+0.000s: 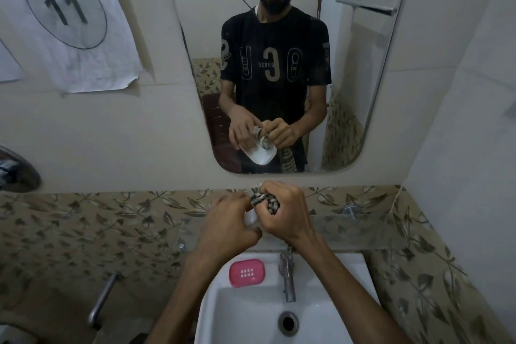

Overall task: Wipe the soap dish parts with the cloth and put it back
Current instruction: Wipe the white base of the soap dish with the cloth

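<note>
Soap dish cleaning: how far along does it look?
Midway. The pink tray already lies apart on the sink rim beside the tap; whether it has been wiped cannot be told. The left hand holds the white dish part while the right hand rubs it with the checked cloth. Reassembly and putting back remain.

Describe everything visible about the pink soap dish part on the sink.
The pink soap dish part is a rounded rectangle that looks like smooth plastic, with a small grid of pale drain holes at its centre. It lies flat on the back ledge of the white sink, left of the metal tap and apart from it. Neither hand touches it; both work above it.
</note>
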